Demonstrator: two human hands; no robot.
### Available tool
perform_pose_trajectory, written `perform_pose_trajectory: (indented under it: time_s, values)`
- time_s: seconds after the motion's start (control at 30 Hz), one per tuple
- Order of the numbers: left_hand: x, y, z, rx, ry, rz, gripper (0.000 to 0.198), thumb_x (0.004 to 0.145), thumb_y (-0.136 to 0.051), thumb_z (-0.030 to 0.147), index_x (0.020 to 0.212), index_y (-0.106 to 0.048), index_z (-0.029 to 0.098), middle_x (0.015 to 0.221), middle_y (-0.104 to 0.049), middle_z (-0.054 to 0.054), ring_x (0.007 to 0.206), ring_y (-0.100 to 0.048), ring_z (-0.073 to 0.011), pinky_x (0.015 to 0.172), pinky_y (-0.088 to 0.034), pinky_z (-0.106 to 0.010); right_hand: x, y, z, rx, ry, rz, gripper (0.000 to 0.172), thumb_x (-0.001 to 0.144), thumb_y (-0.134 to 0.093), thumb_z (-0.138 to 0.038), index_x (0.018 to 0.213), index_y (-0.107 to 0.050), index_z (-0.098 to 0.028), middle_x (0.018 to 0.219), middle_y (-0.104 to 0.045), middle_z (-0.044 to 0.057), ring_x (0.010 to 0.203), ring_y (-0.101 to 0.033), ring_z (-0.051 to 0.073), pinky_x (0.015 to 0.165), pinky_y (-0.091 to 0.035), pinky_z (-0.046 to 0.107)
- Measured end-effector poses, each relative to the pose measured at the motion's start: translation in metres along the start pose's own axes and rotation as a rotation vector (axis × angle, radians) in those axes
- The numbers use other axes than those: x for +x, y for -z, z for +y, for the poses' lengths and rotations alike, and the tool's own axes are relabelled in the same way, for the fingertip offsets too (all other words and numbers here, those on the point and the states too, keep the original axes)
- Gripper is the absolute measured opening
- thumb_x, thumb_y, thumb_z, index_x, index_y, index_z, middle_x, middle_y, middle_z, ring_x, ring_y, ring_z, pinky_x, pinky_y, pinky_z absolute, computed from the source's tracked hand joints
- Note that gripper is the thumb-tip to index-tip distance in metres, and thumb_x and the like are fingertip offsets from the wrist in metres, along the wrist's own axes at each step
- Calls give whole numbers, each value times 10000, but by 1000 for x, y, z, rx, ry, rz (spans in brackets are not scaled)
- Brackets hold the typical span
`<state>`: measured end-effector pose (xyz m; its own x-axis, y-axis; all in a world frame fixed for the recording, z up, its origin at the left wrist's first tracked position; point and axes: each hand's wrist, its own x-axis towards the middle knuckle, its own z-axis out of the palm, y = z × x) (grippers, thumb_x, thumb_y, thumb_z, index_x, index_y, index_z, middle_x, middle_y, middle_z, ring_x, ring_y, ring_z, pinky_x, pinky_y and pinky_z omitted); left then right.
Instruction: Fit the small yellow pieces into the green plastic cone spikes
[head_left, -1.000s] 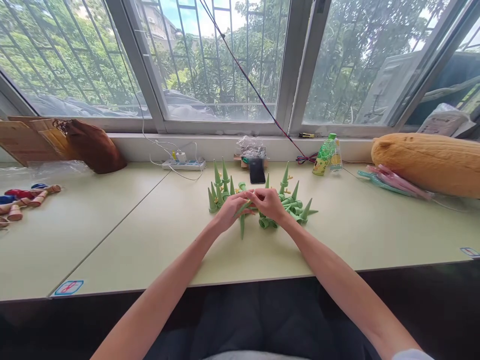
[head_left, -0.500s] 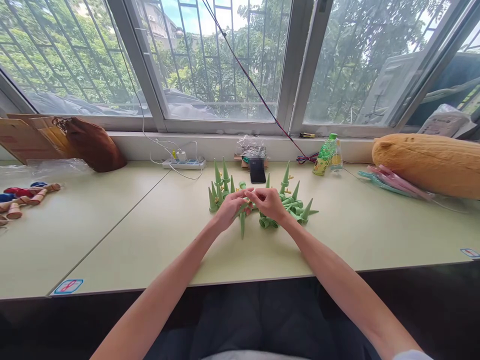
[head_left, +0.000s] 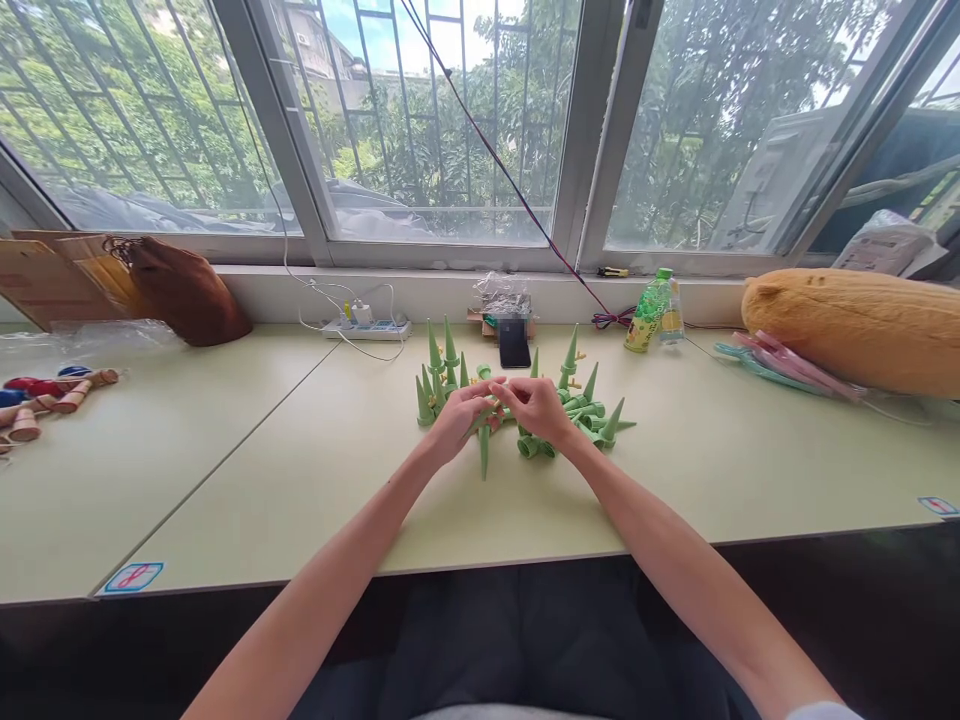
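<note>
My left hand [head_left: 456,418] is closed around a green plastic plant watering spike [head_left: 475,426], mostly hidden by the fingers. My right hand [head_left: 534,404] meets it above the table, thumb and fingers pinched at a small yellowish part of that spike. Just below the left fingers another green cone [head_left: 484,458] points toward me; whether it lies on the table or is held, I cannot tell. To the left, several green spikes [head_left: 425,402] stand point up, some with yellow valves. Right of my right hand is a pile of green spikes [head_left: 592,412], some lying, some upright.
A black phone [head_left: 514,345] leans by a small box at the back. Behind stand a power strip [head_left: 367,329] and a green-capped bottle [head_left: 649,312]. An orange plush [head_left: 855,325] lies at right, a brown bag [head_left: 187,290] and wooden toys [head_left: 56,395] at left.
Both hands keep nearly the same pose and place, fingers still together at the spike. The whole view has shifted very slightly; nothing else has visibly moved.
</note>
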<state>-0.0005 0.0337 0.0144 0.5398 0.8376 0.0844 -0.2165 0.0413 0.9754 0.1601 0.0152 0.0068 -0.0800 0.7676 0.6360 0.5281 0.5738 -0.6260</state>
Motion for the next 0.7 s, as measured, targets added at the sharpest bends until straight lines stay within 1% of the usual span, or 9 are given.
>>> perform_pose_trajectory:
  time_s: [0.1, 0.23, 0.3, 0.47, 0.6, 0.7]
  values:
    - [1, 2, -2, 44, -30, 19, 480, 749, -698, 298, 1207, -657, 160, 1033, -655, -92, 733, -563, -120, 642, -455, -263, 0, 0, 3, -19, -5, 7, 544, 898, -473, -551, 529, -299, -190, 509, -262, -51, 514, -238, 81, 501, -212, 250]
    - [3, 5, -7, 154, -97, 66, 525, 724, -750, 358, 1206, -647, 177, 1126, -630, -100, 700, -585, -109, 665, -477, -281, 0, 0, 6, -55, -12, 12, 537, 916, -443, -538, 532, -304, -189, 511, -260, -50, 514, -238, 82, 500, -205, 252]
    - [3, 6, -9, 201, -116, 79, 543, 719, -756, 387, 1208, -638, 182, 1121, -633, -104, 706, -605, -123, 668, -485, -290, 0, 0, 6, -71, -25, 13, 535, 922, -426, -541, 536, -309, -189, 508, -272, -48, 514, -245, 84, 502, -209, 253]
    - [3, 7, -10, 287, -135, 73, 609, 718, -758, 420, 1246, -582, 172, 904, -660, -73, 756, -643, -179, 688, -499, -309, 0, 0, 5, -85, -29, 3, 535, 922, -421, -550, 539, -325, -189, 499, -308, -43, 511, -254, 88, 502, -216, 256]
    - [3, 7, -11, 339, -152, 78, 620, 706, -767, 425, 1236, -572, 171, 789, -641, -40, 746, -651, -188, 675, -510, -305, 0, 0, 5, -100, -30, -4, 528, 922, -415, -553, 545, -338, -192, 503, -345, -36, 513, -263, 94, 509, -225, 261]
    - [3, 7, -11, 377, -188, 79, 601, 706, -763, 419, 1213, -572, 159, 713, -626, -20, 679, -639, -175, 644, -513, -296, 0, -1, 6, -112, -39, -6, 522, 923, -407, -552, 550, -335, -194, 504, -352, -34, 516, -268, 96, 514, -230, 262]
